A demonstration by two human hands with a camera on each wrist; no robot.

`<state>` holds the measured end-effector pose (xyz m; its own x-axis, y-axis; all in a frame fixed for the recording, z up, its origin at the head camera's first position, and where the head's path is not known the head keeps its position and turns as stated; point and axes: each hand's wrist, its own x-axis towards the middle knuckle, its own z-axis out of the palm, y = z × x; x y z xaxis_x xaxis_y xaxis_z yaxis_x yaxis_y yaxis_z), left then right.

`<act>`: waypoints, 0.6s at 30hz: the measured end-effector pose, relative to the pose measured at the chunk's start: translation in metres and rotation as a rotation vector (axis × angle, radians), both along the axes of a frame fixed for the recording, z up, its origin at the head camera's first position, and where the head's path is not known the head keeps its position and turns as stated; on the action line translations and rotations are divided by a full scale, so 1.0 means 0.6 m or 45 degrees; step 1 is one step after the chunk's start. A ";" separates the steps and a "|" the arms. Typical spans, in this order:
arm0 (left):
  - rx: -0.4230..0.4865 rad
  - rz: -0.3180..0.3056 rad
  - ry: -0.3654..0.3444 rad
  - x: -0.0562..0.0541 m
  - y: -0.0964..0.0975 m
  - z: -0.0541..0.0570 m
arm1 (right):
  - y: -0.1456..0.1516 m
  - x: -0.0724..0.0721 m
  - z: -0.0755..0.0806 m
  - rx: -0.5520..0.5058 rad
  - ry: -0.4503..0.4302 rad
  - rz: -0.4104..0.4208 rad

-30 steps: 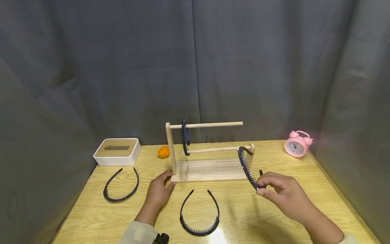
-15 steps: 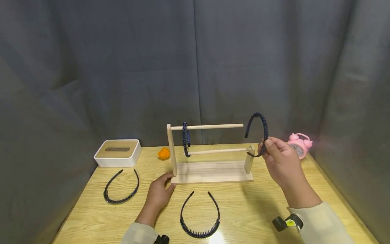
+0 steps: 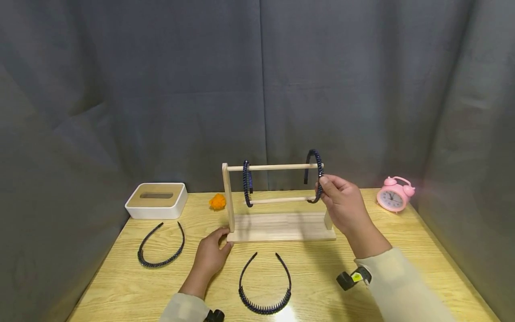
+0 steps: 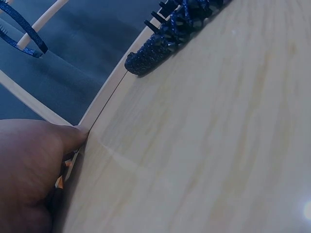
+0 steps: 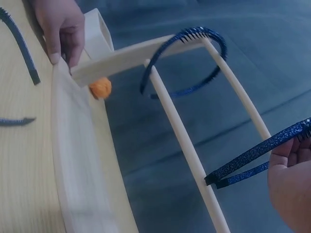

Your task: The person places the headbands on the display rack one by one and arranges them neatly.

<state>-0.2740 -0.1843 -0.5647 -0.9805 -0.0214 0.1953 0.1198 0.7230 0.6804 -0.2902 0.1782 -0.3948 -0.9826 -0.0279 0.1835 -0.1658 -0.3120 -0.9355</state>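
Observation:
My right hand (image 3: pixel 345 203) pinches a dark blue toothed headband (image 3: pixel 318 157) between thumb and fingers. The hoop stands at the free right end of the upper rod (image 3: pixel 281 167) of a wooden rack (image 3: pixel 281 226). In the right wrist view, that headband's tips lie close to the lower rod (image 5: pixel 182 133). A second headband (image 3: pixel 246 181) hangs over the upper rod near the left post. At the base's front left corner, my left hand (image 3: pixel 211 253) grips the wood, thumb along the front edge.
Two more headbands lie on the table, one in front of the rack (image 3: pixel 263 309) and one to its left (image 3: pixel 154 264). Behind them are a white tissue box (image 3: pixel 177 208) and an orange fluffy ball (image 3: pixel 217 201). A pink alarm clock (image 3: pixel 391 200) stands back right.
The right hand has lifted its headband from the rack's front right, turned it upright, then moved it left onto the upper rod's end. The left hand stays at the base corner.

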 end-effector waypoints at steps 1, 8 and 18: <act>-0.001 0.005 -0.004 0.000 0.000 0.000 | -0.008 -0.002 -0.001 0.014 -0.007 0.010; -0.021 0.007 0.000 0.000 0.000 -0.003 | -0.071 -0.011 -0.013 0.035 -0.061 0.060; -0.023 0.005 -0.002 0.000 0.002 0.000 | -0.151 -0.020 -0.037 0.067 -0.073 0.112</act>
<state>-0.2738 -0.1831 -0.5649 -0.9807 -0.0219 0.1941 0.1157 0.7356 0.6674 -0.3022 0.0877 -0.4173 -0.9848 -0.1225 0.1230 -0.0857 -0.2731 -0.9582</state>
